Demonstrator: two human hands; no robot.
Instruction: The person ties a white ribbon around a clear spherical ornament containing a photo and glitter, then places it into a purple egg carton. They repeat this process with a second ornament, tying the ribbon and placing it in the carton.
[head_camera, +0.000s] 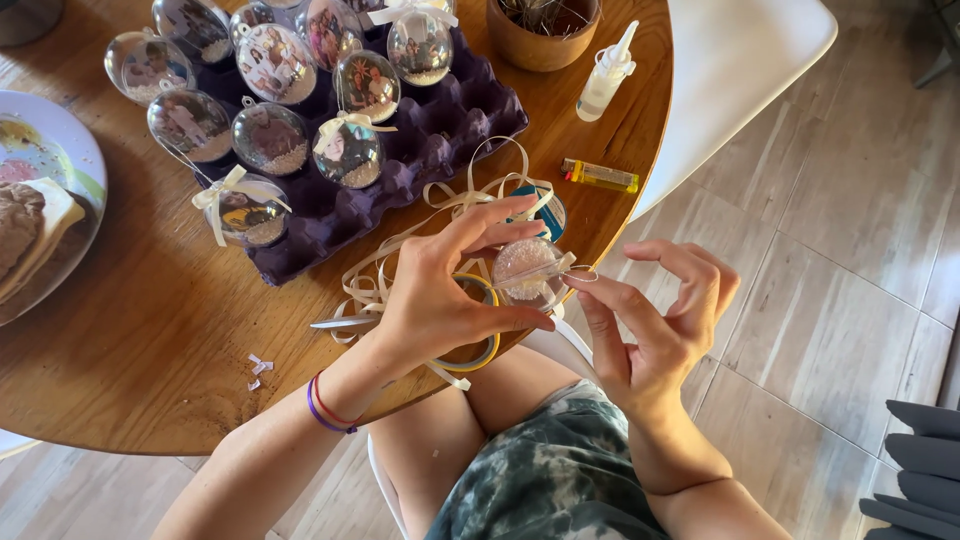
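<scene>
My left hand grips a clear plastic ball ornament with white glitter inside, held over the round wooden table's near edge. My right hand pinches a thin cream ribbon at the ornament's top loop, thumb and forefinger together. A loose tangle of cream ribbon lies on the table behind my left hand. Under that hand sits a yellow-rimmed ring, partly hidden, and scissors tips poke out to the left.
A purple egg tray holds several clear photo ornaments, some tied with bows. A glue bottle, yellow lighter, wooden pot, plate with food and white chair surround it. Tiled floor lies to the right.
</scene>
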